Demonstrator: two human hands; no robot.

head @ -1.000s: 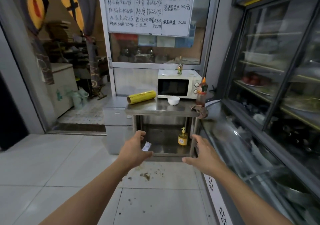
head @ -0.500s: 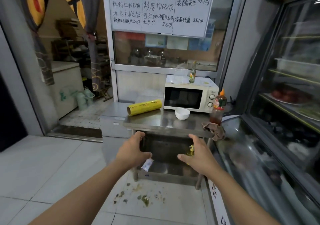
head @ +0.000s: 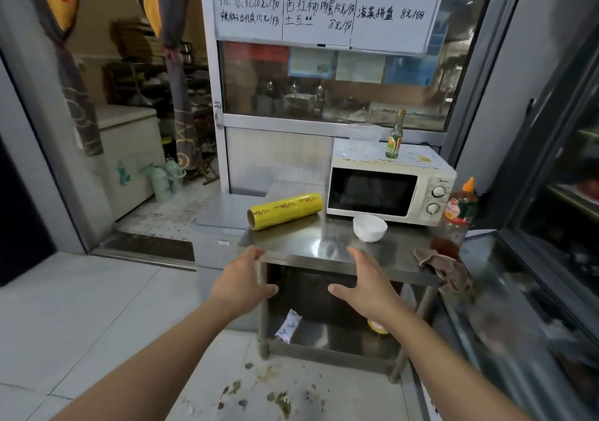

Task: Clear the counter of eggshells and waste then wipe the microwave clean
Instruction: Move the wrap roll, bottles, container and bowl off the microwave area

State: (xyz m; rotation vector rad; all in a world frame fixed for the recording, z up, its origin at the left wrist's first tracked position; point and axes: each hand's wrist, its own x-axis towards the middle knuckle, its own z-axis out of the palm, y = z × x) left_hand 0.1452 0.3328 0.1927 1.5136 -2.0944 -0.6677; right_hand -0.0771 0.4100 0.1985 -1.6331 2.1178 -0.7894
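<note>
A white microwave (head: 389, 190) with a stained top stands at the back of a steel counter (head: 311, 245). In front of it sits a white bowl (head: 369, 227). A brown rag (head: 444, 271) hangs over the counter's right front corner. My left hand (head: 241, 282) and my right hand (head: 366, 284) hover in front of the counter's front edge, fingers relaxed, holding nothing. Green scraps of waste (head: 278, 399) lie on the floor tiles below.
A yellow roll of cling film (head: 285, 210) lies on the counter's left. A sauce bottle (head: 453, 222) stands at the right, a green bottle (head: 394, 138) and a clear cup (head: 364, 133) on the microwave. A glass display case (head: 534, 307) runs along the right.
The counter and microwave have come much closer and lower in view. Both hands stay raised and empty, now level with the counter's front edge.
</note>
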